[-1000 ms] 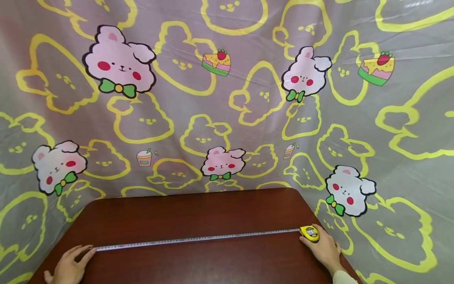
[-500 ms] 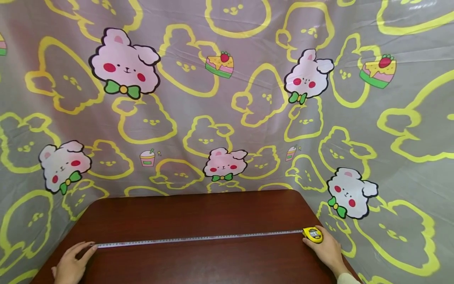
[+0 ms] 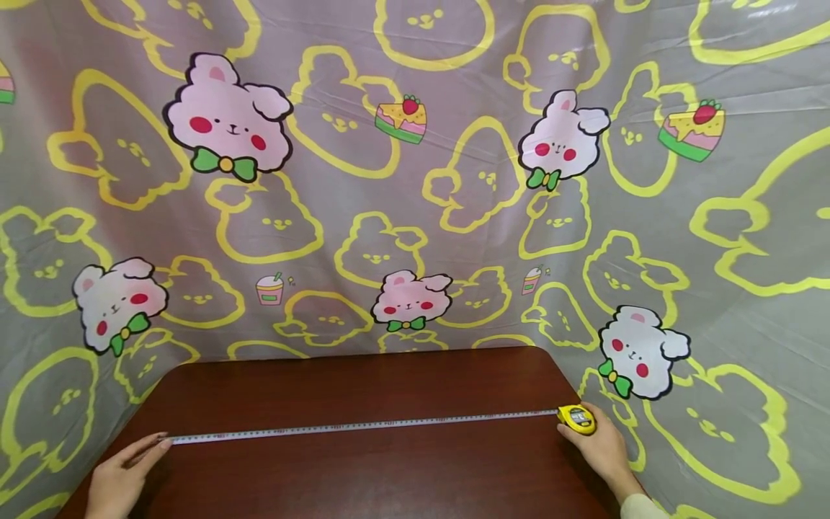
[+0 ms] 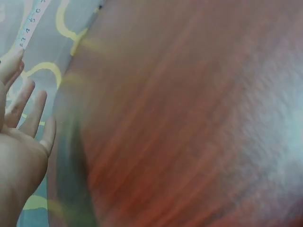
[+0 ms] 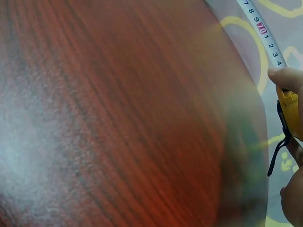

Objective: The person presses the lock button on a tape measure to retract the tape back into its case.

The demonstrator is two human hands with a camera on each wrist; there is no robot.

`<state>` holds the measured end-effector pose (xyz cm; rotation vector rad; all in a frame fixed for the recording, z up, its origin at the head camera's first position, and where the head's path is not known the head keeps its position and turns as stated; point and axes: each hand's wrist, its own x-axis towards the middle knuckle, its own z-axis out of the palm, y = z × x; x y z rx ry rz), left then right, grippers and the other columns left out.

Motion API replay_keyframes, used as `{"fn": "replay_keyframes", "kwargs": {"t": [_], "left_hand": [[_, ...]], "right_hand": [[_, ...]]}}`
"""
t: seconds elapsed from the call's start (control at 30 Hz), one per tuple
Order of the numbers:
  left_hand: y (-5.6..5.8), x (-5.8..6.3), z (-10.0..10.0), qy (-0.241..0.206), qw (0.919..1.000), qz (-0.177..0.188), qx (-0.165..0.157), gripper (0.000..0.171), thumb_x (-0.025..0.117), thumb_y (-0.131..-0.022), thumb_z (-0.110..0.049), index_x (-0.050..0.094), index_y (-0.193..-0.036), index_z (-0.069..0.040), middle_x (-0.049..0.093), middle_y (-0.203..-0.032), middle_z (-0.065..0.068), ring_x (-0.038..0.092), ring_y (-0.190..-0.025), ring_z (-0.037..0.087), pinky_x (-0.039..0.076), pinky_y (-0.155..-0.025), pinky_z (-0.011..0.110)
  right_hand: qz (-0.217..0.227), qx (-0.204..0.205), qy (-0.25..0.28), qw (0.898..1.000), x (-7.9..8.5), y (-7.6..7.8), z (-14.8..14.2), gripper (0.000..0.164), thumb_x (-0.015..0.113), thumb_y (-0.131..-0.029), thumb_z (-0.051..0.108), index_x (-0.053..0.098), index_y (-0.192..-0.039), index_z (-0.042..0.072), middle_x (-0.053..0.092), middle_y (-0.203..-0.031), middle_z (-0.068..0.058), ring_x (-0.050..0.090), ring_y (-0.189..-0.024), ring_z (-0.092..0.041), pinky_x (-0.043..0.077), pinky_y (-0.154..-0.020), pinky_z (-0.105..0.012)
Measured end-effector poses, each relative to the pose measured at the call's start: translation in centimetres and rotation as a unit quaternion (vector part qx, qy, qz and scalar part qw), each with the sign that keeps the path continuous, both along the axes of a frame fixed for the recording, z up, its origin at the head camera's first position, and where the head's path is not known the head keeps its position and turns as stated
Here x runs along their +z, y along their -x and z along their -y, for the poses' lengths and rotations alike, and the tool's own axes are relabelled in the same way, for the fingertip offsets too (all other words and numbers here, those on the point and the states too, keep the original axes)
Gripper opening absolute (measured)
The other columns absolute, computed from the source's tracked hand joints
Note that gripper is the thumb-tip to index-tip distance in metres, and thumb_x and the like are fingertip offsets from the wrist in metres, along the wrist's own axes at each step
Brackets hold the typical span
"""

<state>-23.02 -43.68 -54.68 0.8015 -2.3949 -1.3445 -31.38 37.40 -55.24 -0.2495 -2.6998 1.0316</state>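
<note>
A yellow tape measure (image 3: 577, 419) is gripped by my right hand (image 3: 603, 448) near the table's right side. Its white blade (image 3: 363, 427) is drawn out straight across the table to the left. My left hand (image 3: 119, 481) pinches the blade's free end between thumb and fingers. In the left wrist view, low numbers show on the blade (image 4: 29, 28) beyond the fingertips, and the other fingers of my left hand (image 4: 21, 142) are spread. The right wrist view shows the blade (image 5: 262, 30) at a red 70 and a little past it, my thumb by the case (image 5: 289, 113).
A dark reddish-brown table (image 3: 363, 476) with rounded far corners lies under the blade. Patterned grey cloth (image 3: 454, 187) with cartoon rabbits hangs behind it and along both sides. From the case dangles a black wrist strap (image 5: 279, 153).
Both hands have shifted slightly up in the head view, carrying the stretched blade with them. The left hand has also moved a little left, the right hand a little right.
</note>
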Motion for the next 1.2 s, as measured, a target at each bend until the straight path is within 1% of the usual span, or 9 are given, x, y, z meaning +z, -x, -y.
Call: {"fn": "replay_keyframes", "kwargs": {"t": [0.07,0.13,0.2,0.33,0.47,0.7,0.9,1.0,1.2], "left_hand": [[0.0,0.3,-0.1,-0.067,0.9971,-0.036,0.003,0.059,0.074,-0.093,-0.053,0.072,-0.127,-0.005,0.075,-0.115,0.005,0.066,-0.108,0.021,0.053,-0.086,0.040],[0.0,0.6,-0.3,-0.157,0.9829,-0.096,-0.006,0.038,0.078,-0.094,-0.041,0.075,-0.119,-0.013,0.074,-0.103,-0.011,0.066,-0.094,0.003,0.055,-0.077,0.028],[0.0,0.7,-0.5,-0.262,0.9507,-0.164,-0.030,0.020,0.078,-0.095,-0.026,0.072,-0.113,-0.020,0.069,-0.094,-0.024,0.065,-0.083,-0.007,0.055,-0.068,0.019],[-0.1,1.2,-0.9,-0.388,0.8827,-0.258,-0.064,0.015,0.073,-0.098,-0.009,0.071,-0.107,-0.021,0.075,-0.094,-0.012,0.070,-0.085,0.001,0.055,-0.068,0.021],[-0.1,2.0,-1.0,-0.437,0.8449,-0.304,-0.055,0.018,0.069,-0.098,-0.003,0.074,-0.107,-0.019,0.074,-0.097,-0.010,0.069,-0.084,0.004,0.055,-0.067,0.021],[-0.1,2.6,-0.9,-0.457,0.8272,-0.325,-0.038,0.023,0.068,-0.098,0.000,0.074,-0.110,-0.018,0.072,-0.100,-0.010,0.067,-0.083,0.005,0.054,-0.066,0.021],[0.0,2.7,-0.8,-0.483,0.7853,-0.379,-0.080,0.030,0.060,-0.099,0.011,0.077,-0.111,-0.011,0.074,-0.098,-0.002,0.067,-0.081,0.009,0.055,-0.068,0.022],[0.0,2.8,-0.8,-0.485,0.7786,-0.389,-0.085,0.031,0.058,-0.099,0.012,0.078,-0.110,-0.009,0.074,-0.097,-0.001,0.068,-0.079,0.010,0.055,-0.069,0.022],[-0.1,3.1,-0.8,-0.476,0.7806,-0.397,-0.082,0.032,0.057,-0.099,0.013,0.079,-0.109,-0.008,0.075,-0.100,-0.002,0.068,-0.077,0.010,0.055,-0.069,0.021]], "right_hand": [[0.001,-0.003,0.007,1.000,0.4,0.0,0.1,0.094,0.085,-0.084,0.047,0.041,-0.148,-0.006,0.050,-0.139,-0.033,0.050,-0.119,-0.048,0.037,-0.097,-0.062],[-0.002,-0.005,0.011,1.000,0.7,0.0,0.3,0.093,0.086,-0.084,0.047,0.041,-0.148,-0.005,0.051,-0.139,-0.032,0.050,-0.120,-0.047,0.038,-0.096,-0.061],[-0.008,-0.004,0.017,1.000,1.0,0.1,0.5,0.092,0.086,-0.084,0.045,0.041,-0.149,-0.004,0.051,-0.139,-0.032,0.050,-0.120,-0.046,0.038,-0.096,-0.060],[-0.018,0.002,0.037,0.999,1.6,0.2,0.8,0.090,0.085,-0.086,0.040,0.040,-0.150,-0.004,0.049,-0.141,-0.032,0.049,-0.121,-0.045,0.037,-0.096,-0.058],[-0.027,0.014,0.045,0.999,2.5,0.3,1.1,0.091,0.085,-0.086,0.039,0.038,-0.151,-0.005,0.047,-0.142,-0.032,0.048,-0.122,-0.045,0.038,-0.097,-0.059],[-0.029,0.037,0.054,0.997,4.2,0.4,1.5,0.090,0.084,-0.089,0.036,0.035,-0.153,-0.005,0.044,-0.145,-0.032,0.046,-0.122,-0.044,0.039,-0.097,-0.057],[-0.037,0.069,0.068,0.995,5.0,0.5,2.1,0.087,0.078,-0.094,0.027,0.028,-0.155,-0.009,0.033,-0.149,-0.036,0.039,-0.127,-0.048,0.035,-0.103,-0.060],[-0.042,0.083,0.090,0.992,5.1,0.3,2.4,0.083,0.074,-0.097,0.019,0.023,-0.155,-0.010,0.027,-0.149,-0.038,0.035,-0.129,-0.050,0.033,-0.105,-0.061],[-0.039,0.093,0.125,0.987,5.5,0.1,3.1,0.079,0.071,-0.098,0.013,0.020,-0.155,-0.008,0.025,-0.146,-0.037,0.035,-0.127,-0.049,0.033,-0.104,-0.059]]}}
